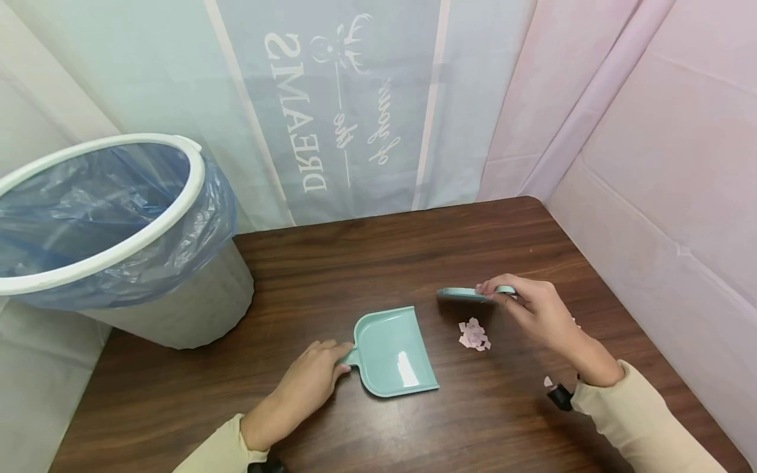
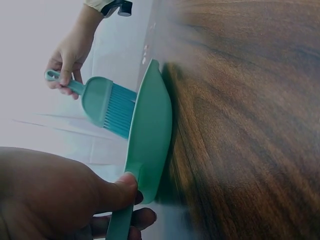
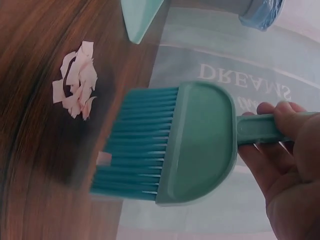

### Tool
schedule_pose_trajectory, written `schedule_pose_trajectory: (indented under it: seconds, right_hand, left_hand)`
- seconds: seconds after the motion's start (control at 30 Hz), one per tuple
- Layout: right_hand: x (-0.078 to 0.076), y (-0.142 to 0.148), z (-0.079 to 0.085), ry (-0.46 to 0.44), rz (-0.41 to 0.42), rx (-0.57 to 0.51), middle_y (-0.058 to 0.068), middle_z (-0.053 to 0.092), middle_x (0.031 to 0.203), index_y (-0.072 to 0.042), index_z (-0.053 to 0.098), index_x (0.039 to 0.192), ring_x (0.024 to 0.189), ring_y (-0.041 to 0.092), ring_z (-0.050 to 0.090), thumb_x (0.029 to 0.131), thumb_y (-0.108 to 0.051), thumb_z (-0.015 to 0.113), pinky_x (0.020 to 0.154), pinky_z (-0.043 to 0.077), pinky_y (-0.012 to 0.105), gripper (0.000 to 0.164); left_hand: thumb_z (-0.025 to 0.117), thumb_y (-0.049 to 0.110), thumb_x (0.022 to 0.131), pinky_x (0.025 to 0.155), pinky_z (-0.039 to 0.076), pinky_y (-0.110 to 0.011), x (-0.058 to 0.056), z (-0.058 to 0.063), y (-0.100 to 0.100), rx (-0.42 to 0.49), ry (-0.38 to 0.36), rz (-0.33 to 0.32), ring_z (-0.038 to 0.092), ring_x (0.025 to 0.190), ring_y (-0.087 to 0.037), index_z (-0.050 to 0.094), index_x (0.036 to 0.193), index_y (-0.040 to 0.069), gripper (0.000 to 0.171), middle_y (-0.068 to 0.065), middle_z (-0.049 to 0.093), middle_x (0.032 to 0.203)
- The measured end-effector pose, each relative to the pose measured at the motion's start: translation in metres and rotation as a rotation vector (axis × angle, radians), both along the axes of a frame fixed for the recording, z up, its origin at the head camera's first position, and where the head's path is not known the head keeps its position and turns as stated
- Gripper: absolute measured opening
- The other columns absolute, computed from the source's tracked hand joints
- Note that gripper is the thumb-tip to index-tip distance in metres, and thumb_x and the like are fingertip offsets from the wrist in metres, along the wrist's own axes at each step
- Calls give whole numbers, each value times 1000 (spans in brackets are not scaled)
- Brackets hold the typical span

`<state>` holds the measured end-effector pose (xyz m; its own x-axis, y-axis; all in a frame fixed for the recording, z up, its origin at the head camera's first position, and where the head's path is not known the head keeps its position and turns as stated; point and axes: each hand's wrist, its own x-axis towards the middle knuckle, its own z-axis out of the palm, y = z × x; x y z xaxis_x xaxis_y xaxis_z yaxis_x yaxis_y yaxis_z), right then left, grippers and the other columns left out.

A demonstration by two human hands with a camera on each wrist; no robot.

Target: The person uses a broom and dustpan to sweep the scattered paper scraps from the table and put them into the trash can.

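On the wooden table lies a mint-green dustpan (image 1: 390,351), its open edge facing right. My left hand (image 1: 310,378) grips its short handle, thumb on top in the left wrist view. My right hand (image 1: 541,315) holds a small green hand brush (image 3: 202,142) by its handle, with the blue-green bristles (image 3: 142,140) pointing down. A little heap of pale pink paper scraps (image 1: 474,334) sits between the dustpan and my right hand, apart from both. One scrap (image 3: 104,159) shows against the bristles in the right wrist view.
A bin (image 1: 177,309) with a white rim and a blue liner stands at the left. A loose scrap (image 1: 548,381) lies near my right wrist, and others are partly hidden behind that hand. A printed curtain (image 1: 367,118) hangs along the table's far edge; a pale wall (image 1: 668,197) borders the right.
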<state>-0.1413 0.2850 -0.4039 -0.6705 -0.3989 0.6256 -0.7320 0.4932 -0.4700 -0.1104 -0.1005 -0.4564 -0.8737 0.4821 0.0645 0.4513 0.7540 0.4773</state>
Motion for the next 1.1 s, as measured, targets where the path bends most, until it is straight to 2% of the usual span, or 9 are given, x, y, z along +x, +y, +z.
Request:
schedule_pose_trajectory:
  seconds: [0.13,0.3,0.47,0.57,0.7,0.8,0.87,1.1]
  right_hand:
    - [3,4,0,-92,14,23,5,76,99,-7,70,95,103,0,68,75,27,72,85,52,13,40]
    - [5,6,1,-127,55,49,3,76,98,-9,70,98,102,2,69,76,27,71,81,55,15,43]
    - [9,11,5,-149,122,45,1,75,99,-11,70,101,99,4,70,73,30,71,77,56,16,50]
    - [11,13,8,-158,121,35,1,75,100,-12,69,102,98,4,70,73,30,71,73,57,17,51]
    - [14,12,9,-143,41,11,1,75,98,-10,69,100,98,0,69,74,28,72,67,56,16,47]
    - [16,10,9,-97,-55,-13,2,75,96,-8,68,98,96,-4,67,73,29,72,64,54,14,44]
    - [17,8,11,-63,-124,-21,2,75,95,-8,68,97,94,-6,66,74,28,72,63,53,12,42]
    - [23,-4,18,38,-394,65,2,71,84,-4,64,97,69,-4,58,80,15,78,59,47,9,29]
  left_hand:
    - [75,9,91,94,53,-50,0,1,0,-8,11,-14,67,103,-33,70,124,0,34,-15,71,110]
    - [75,9,91,88,55,-47,1,1,0,-13,8,-7,65,97,-32,70,124,1,35,-15,71,111]
    - [75,9,91,91,54,-50,1,1,0,-12,-7,8,65,102,-36,70,124,1,35,-17,71,115]
    - [75,9,91,91,54,-50,1,2,0,-11,-10,16,65,102,-36,71,123,1,34,-17,71,115]
    - [75,8,90,95,52,-51,1,2,0,-11,-6,15,66,105,-37,70,123,0,34,-18,71,115]
    - [76,7,90,100,49,-54,2,1,0,-10,7,6,66,109,-38,70,123,-1,35,-19,71,115]
    - [76,7,89,99,49,-55,2,0,0,-11,20,3,66,104,-38,70,123,0,35,-18,71,113]
    - [76,10,90,95,52,-54,3,-1,3,-63,74,10,64,92,-35,70,121,3,32,-12,69,101]
